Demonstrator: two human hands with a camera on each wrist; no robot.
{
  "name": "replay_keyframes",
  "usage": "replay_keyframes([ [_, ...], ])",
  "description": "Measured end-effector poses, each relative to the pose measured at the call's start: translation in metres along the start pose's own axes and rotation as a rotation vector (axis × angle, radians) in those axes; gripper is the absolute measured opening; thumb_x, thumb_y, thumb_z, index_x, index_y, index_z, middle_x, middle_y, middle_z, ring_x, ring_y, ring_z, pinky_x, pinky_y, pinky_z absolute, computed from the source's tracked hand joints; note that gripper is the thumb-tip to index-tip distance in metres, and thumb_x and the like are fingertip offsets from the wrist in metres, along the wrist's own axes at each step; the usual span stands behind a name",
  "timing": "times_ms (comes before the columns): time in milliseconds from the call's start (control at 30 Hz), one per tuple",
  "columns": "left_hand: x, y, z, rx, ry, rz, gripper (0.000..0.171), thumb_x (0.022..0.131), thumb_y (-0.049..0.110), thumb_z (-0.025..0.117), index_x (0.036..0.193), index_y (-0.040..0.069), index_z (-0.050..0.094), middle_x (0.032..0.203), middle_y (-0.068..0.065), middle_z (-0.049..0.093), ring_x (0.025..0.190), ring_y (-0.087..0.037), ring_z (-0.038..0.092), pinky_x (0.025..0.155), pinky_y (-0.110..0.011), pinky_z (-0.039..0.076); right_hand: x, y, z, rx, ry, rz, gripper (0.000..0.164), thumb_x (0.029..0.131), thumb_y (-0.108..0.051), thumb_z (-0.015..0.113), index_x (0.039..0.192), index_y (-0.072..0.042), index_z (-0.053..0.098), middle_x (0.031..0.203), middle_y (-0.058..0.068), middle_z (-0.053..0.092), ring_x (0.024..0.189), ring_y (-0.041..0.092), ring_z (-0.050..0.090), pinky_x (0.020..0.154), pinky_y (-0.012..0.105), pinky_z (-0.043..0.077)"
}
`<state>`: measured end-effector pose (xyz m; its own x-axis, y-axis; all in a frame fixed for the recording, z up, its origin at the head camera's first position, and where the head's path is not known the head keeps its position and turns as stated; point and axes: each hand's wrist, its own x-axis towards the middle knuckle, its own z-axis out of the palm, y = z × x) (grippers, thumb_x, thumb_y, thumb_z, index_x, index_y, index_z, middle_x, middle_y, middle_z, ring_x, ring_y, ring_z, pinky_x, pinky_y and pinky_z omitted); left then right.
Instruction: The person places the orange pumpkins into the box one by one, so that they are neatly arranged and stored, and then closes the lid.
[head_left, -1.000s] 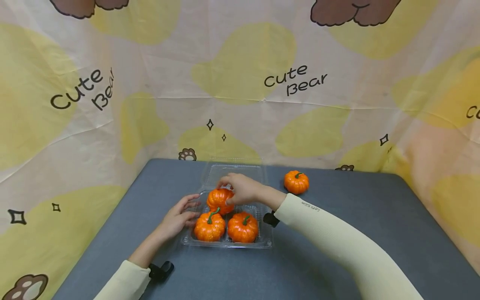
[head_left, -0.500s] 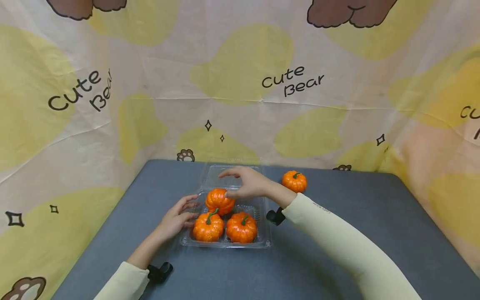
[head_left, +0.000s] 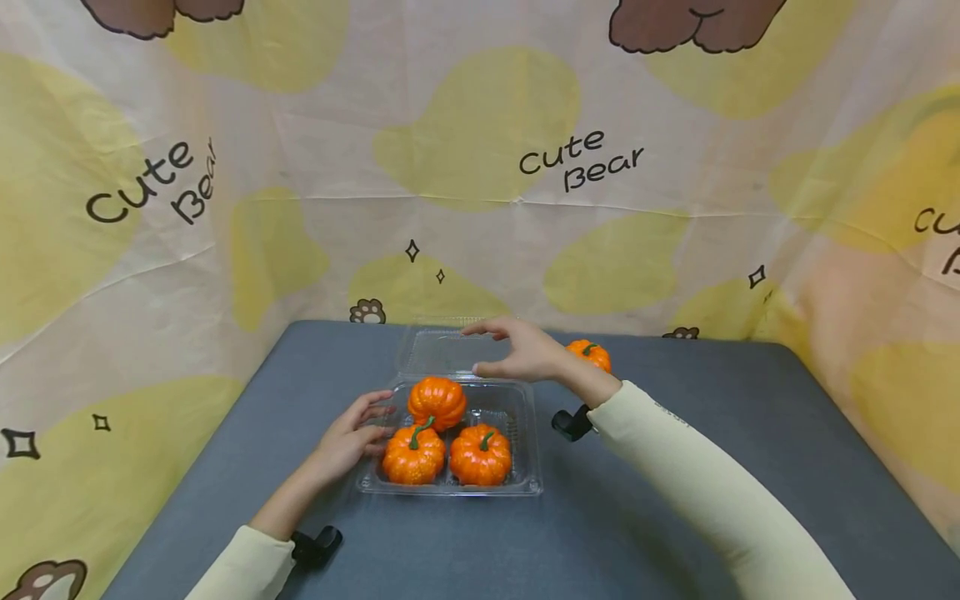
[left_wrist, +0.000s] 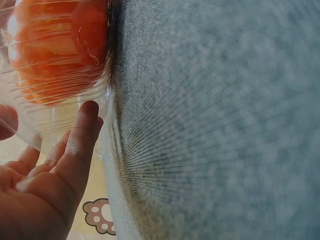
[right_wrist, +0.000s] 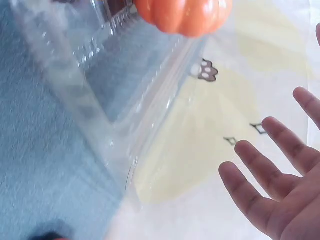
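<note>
The tabletop (head_left: 637,517) carries an open clear container (head_left: 450,491). My left hand (head_left: 347,439) touches its left wall, fingers loosely extended; my right hand (head_left: 525,352) hovers, spread, holding nothing. Three pumpkins (head_left: 414,456) sit inside; my wrist (head_left: 592,382) partly hides the fourth pumpkin (head_left: 591,354), far right.

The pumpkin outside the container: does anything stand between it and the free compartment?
Yes: in the head view, the wrist of the right hand crosses between the outside pumpkin and the rear right compartment, partly hiding the pumpkin. The open lid leaves that compartment uncovered.
</note>
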<state>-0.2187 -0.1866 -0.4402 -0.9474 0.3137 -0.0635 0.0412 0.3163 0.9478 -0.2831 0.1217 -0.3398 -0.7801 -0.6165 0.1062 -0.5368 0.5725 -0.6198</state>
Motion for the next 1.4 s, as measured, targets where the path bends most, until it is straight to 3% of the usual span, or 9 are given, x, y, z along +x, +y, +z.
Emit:
replay_keyframes([
  [200,-0.001,0.0,0.0,0.004,-0.002,0.003,0.051,0.098,0.004,0.042,0.147,0.005,0.03,0.144,-0.031,0.039,0.121,-0.043,0.055,0.084,-0.041,0.057,-0.01,0.008,-0.014,0.031,0.045,0.012,0.054,0.086,-0.026,0.07,0.137,-0.02,0.053,0.143,0.002,0.051,0.129,0.033,0.048,0.106,0.049,0.041],
  [467,-0.002,0.0,0.0,0.015,0.006,0.01,0.051,0.098,0.003,0.042,0.147,0.004,0.03,0.143,-0.031,0.04,0.119,-0.043,0.056,0.083,-0.041,0.057,-0.025,0.022,-0.032,0.062,0.094,0.109,0.054,0.088,-0.029,0.069,0.138,-0.022,0.052,0.148,0.006,0.044,0.132,0.041,0.044,0.102,0.058,0.041],
  [767,-0.001,-0.001,0.0,0.004,0.001,0.011,0.051,0.097,0.002,0.042,0.147,0.004,0.03,0.144,-0.032,0.039,0.12,-0.043,0.055,0.082,-0.04,0.057,-0.039,0.053,-0.051,0.114,0.179,0.166,0.052,0.088,-0.027,0.068,0.137,-0.017,0.052,0.148,0.011,0.044,0.131,0.045,0.042,0.102,0.06,0.04],
  [967,0.0,-0.001,-0.001,0.005,-0.001,0.01,0.051,0.098,0.003,0.042,0.147,0.004,0.03,0.144,-0.031,0.039,0.12,-0.043,0.055,0.083,-0.041,0.057,-0.05,0.072,-0.061,0.161,0.231,0.253,0.051,0.088,-0.029,0.067,0.137,-0.023,0.053,0.148,0.008,0.044,0.134,0.044,0.038,0.1,0.061,0.041],
  [1233,-0.001,0.0,0.0,-0.001,-0.001,0.009,0.051,0.098,0.003,0.042,0.147,0.003,0.029,0.144,-0.032,0.039,0.12,-0.043,0.055,0.083,-0.041,0.057,-0.062,0.095,-0.063,0.191,0.263,0.328,0.052,0.089,-0.031,0.067,0.138,-0.02,0.052,0.148,0.009,0.044,0.135,0.043,0.037,0.1,0.06,0.041],
  [1400,0.0,-0.001,0.0,-0.001,0.0,0.007,0.051,0.097,0.002,0.042,0.147,0.003,0.03,0.144,-0.032,0.039,0.12,-0.043,0.055,0.084,-0.042,0.057,-0.068,0.111,-0.058,0.173,0.285,0.364,0.052,0.091,-0.03,0.065,0.138,-0.014,0.051,0.146,0.017,0.044,0.131,0.048,0.041,0.101,0.061,0.04],
])
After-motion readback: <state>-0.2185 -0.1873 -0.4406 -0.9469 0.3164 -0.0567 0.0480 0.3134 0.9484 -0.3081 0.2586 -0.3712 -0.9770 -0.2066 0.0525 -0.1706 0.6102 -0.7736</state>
